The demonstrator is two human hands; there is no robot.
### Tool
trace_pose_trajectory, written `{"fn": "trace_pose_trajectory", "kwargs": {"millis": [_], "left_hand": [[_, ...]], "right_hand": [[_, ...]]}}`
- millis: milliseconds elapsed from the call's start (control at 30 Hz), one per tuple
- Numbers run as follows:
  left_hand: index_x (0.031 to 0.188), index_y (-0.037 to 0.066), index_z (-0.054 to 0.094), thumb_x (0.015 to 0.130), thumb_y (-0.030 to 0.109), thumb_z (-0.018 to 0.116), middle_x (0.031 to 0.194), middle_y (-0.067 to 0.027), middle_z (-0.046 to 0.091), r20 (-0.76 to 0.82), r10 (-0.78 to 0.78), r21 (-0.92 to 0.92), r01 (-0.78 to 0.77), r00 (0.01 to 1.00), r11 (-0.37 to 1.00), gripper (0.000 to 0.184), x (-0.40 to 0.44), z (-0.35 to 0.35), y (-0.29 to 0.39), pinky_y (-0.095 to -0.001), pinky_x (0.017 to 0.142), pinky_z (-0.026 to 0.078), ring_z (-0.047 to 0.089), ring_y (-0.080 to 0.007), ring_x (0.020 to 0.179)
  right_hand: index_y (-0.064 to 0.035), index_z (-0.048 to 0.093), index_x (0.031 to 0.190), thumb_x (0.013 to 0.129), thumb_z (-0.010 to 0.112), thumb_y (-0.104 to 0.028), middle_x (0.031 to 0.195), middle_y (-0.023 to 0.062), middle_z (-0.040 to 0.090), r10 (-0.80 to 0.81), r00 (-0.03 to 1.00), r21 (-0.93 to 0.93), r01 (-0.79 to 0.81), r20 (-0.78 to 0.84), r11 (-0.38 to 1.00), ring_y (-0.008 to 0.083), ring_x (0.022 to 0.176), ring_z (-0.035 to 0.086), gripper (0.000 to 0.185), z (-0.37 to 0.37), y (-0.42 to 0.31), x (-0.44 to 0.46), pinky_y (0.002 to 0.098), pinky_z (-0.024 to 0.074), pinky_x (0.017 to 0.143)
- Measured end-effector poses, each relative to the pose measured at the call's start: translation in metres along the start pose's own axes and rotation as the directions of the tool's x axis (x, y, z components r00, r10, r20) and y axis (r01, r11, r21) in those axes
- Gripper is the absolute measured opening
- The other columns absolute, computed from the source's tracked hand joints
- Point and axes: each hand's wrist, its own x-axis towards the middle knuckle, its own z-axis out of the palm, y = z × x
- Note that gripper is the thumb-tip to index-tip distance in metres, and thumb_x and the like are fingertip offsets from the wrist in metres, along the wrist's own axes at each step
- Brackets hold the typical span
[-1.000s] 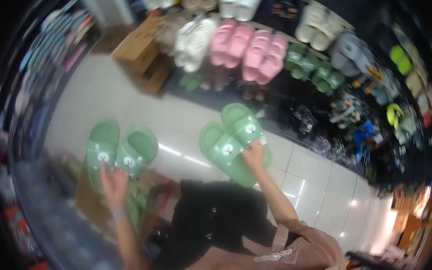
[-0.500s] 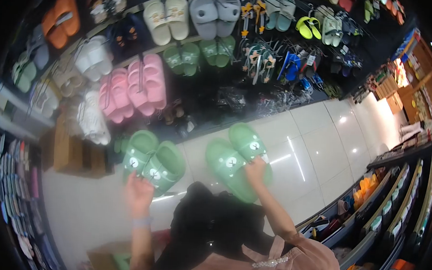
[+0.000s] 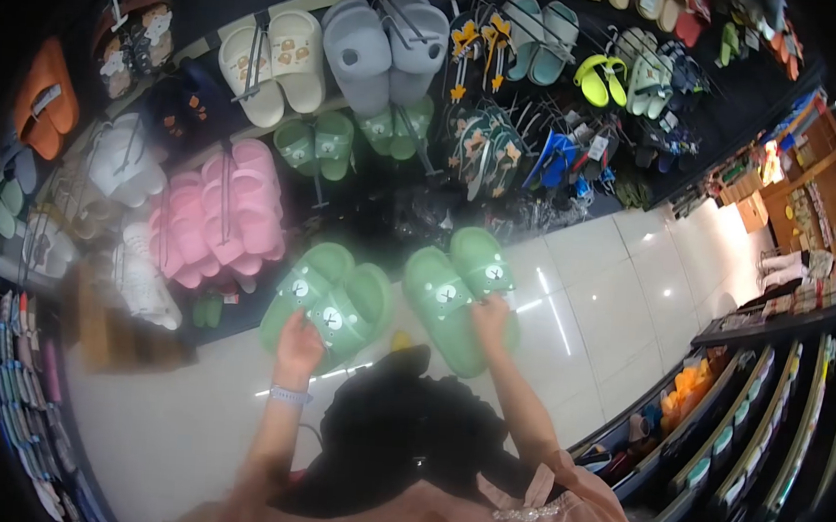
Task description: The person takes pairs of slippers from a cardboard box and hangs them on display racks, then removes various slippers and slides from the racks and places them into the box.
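Two pairs of green slide slippers with white bear faces on the straps are held out in front of me, over the floor. My left hand (image 3: pixel 300 346) has its fingers closed on the strap area of the left pair of green slippers (image 3: pixel 360 307). A pale band circles that wrist. The right pair of green slippers (image 3: pixel 445 322) is gripped at its strap by my right hand (image 3: pixel 491 319). A narrow gap separates the two pairs, and both have their toes tilted toward me.
A dark display wall carries pink slippers (image 3: pixel 222 213), grey slippers (image 3: pixel 356 61), cream slippers (image 3: pixel 297 53) and smaller green slippers (image 3: pixel 332 146) on metal hooks. Slanted racks (image 3: pixel 703 451) stand at the right. Packed goods (image 3: pixel 31 400) line the left. Glossy tiles (image 3: pixel 615 321) cover the floor.
My left hand has brought its pair rightward, closer to the other pair. The right pair has moved slightly. The wall display appears larger and lower as the view shifts.
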Motion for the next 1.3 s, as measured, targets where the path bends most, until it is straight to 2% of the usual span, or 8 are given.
{"fn": "trace_pose_trajectory", "kwargs": {"millis": [300, 600, 800, 900, 1000, 1067, 1167, 1300], "left_hand": [[0.104, 0.007, 0.050, 0.088, 0.017, 0.050, 0.101, -0.0056, 0.056, -0.157, -0.010, -0.085, -0.003, 0.988, 0.996, 0.019, 0.048, 0.030, 0.002, -0.0284, 0.080, 0.047, 0.054, -0.0185, 0.094], [0.101, 0.006, 0.053, 0.089, 0.020, 0.046, 0.097, -0.0085, 0.059, -0.081, 0.031, -0.178, -0.045, 0.996, 0.983, 0.020, 0.058, 0.022, -0.033, -0.0335, 0.083, 0.043, 0.056, -0.0206, 0.090], [0.098, 0.005, 0.053, 0.083, 0.019, 0.052, 0.090, -0.0066, 0.059, -0.297, -0.058, -0.295, -0.034, 0.953, 0.955, 0.020, 0.073, 0.072, -0.056, -0.0358, 0.084, 0.039, 0.054, -0.0215, 0.087], [0.094, 0.006, 0.048, 0.080, 0.012, 0.055, 0.088, -0.0067, 0.050, -0.346, -0.053, -0.369, -0.084, 0.937, 0.926, 0.017, 0.084, 0.078, -0.069, -0.0359, 0.074, 0.041, 0.049, -0.0209, 0.080], [0.093, 0.006, 0.048, 0.080, 0.010, 0.056, 0.091, -0.0071, 0.046, -0.338, -0.049, -0.405, -0.098, 0.940, 0.909, 0.017, 0.096, 0.085, -0.081, -0.0360, 0.075, 0.041, 0.047, -0.0213, 0.081], [0.093, 0.005, 0.048, 0.079, 0.009, 0.057, 0.090, -0.0079, 0.048, -0.376, -0.002, -0.393, -0.157, 0.926, 0.906, 0.018, 0.098, 0.105, -0.086, -0.0358, 0.074, 0.041, 0.048, -0.0228, 0.081], [0.097, 0.001, 0.052, 0.082, 0.011, 0.050, 0.092, -0.0110, 0.060, -0.341, 0.000, -0.425, -0.154, 0.940, 0.892, 0.018, 0.104, 0.100, -0.096, -0.0360, 0.080, 0.047, 0.056, -0.0247, 0.085], [0.098, -0.001, 0.050, 0.082, 0.006, 0.047, 0.089, -0.0124, 0.058, -0.307, 0.081, -0.444, -0.218, 0.948, 0.869, 0.018, 0.121, 0.099, -0.110, -0.0383, 0.081, 0.047, 0.055, -0.0264, 0.085]], "right_hand": [[0.0040, 0.056, 0.068, 0.064, 0.060, -0.002, 0.058, 0.0152, 0.057, -0.055, 0.998, 0.038, 0.054, 0.030, 0.998, 0.0228, 0.052, 0.056, 0.009, 0.071, 0.002, 0.096, 0.0329, 0.0426, 0.052], [0.0025, 0.056, 0.071, 0.067, 0.060, -0.001, 0.057, 0.0097, 0.056, -0.070, 0.986, 0.117, 0.053, 0.149, 0.992, 0.0135, 0.051, 0.051, 0.006, 0.117, 0.013, 0.170, 0.0286, 0.0410, 0.051], [0.0028, 0.056, 0.070, 0.067, 0.061, 0.000, 0.058, 0.0085, 0.056, -0.043, 0.967, 0.253, -0.023, 0.252, 0.967, 0.0118, 0.052, 0.052, 0.007, 0.137, 0.028, 0.204, 0.0269, 0.0410, 0.052], [0.0029, 0.055, 0.069, 0.066, 0.061, -0.001, 0.058, 0.0096, 0.057, -0.030, 0.958, 0.294, -0.057, 0.286, 0.954, 0.0127, 0.054, 0.053, 0.008, 0.154, 0.057, 0.211, 0.0280, 0.0417, 0.052], [0.0032, 0.055, 0.068, 0.065, 0.061, 0.000, 0.059, 0.0121, 0.058, -0.048, 0.948, 0.185, -0.012, 0.315, 0.983, 0.0170, 0.054, 0.055, 0.008, 0.163, 0.051, 0.234, 0.0300, 0.0429, 0.053], [0.0032, 0.058, 0.079, 0.065, 0.059, -0.005, 0.069, 0.0205, 0.059, 0.001, 0.924, 0.113, -0.048, 0.382, 0.992, 0.0321, 0.064, 0.059, 0.016, 0.184, 0.059, 0.248, 0.0343, 0.0438, 0.057], [0.0023, 0.059, 0.078, 0.065, 0.061, -0.009, 0.069, 0.0201, 0.060, -0.024, 0.923, 0.082, -0.008, 0.384, 0.997, 0.0337, 0.066, 0.060, 0.017, 0.225, 0.065, 0.268, 0.0370, 0.0445, 0.059], [-0.0002, 0.060, 0.078, 0.068, 0.061, -0.013, 0.069, 0.0181, 0.061, -0.020, 0.896, 0.119, -0.037, 0.443, 0.992, 0.0338, 0.067, 0.060, 0.017, 0.278, 0.062, 0.295, 0.0385, 0.0450, 0.063]]}}
